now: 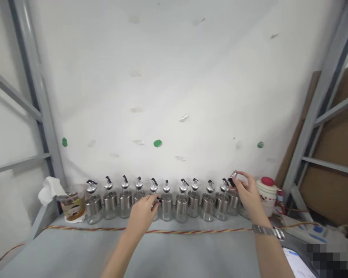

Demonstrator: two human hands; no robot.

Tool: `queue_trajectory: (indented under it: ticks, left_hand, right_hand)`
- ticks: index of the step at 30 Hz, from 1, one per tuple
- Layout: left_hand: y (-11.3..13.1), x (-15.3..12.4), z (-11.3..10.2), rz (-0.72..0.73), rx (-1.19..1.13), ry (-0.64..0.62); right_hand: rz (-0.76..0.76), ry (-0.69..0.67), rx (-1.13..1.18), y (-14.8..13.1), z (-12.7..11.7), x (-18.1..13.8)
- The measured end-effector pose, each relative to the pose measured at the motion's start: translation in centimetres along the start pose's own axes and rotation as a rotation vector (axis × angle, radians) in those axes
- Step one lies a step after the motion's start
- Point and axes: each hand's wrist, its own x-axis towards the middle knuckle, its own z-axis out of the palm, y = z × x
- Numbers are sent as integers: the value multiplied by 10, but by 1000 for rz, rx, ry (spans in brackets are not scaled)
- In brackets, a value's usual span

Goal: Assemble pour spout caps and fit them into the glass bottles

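A row of glass oil bottles point(166, 206) with steel sleeves stands along the wall, most topped by silver-and-black pour spouts point(183, 185). My left hand point(142, 212) is closed in front of the row, pinching a small black-and-silver pour spout point(158, 200); it partly covers the bottles behind. Over the right end of the row, my right hand point(247, 191) pinches another pour spout point(232, 178) by its silver part, black stopper downward. Just below it is a sleeved bottle point(233, 202), its top hidden by the hand and spout. One more bottle point(244, 211) is mostly hidden behind my wrist.
A twisted red-yellow cord point(191, 232) runs across the grey tabletop point(174, 255). At left stand a patterned plastic cup point(72, 206) and white tissue point(50, 190). A red-lidded white jar point(267, 195) and a phone point(298, 262) lie to the right. Grey metal posts point(37, 77) flank the table.
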Motion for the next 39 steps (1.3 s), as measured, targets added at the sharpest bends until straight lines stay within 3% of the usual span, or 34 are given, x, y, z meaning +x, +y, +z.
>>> queue_trajectory:
  ticks: [8,14,21,30,39]
  left_hand:
    - [-4,1,-2,-32,7,-10]
    - [-4,1,-1,-38,19,-20]
    - [-4,2,-4,-53,33,-35]
    - [-2,1,-9,-59,20,-38]
    - [-2,1,-9,-56,17,-41]
  right_hand:
    - [-174,185,-330,44,-34,11]
    - [-292,204,-421,70,-24,13]
    - [-329,164,-518,97,-14,19]
    - [-379,137,-620,97,-14,20]
    - [-378,201,-650,98,-12,13]
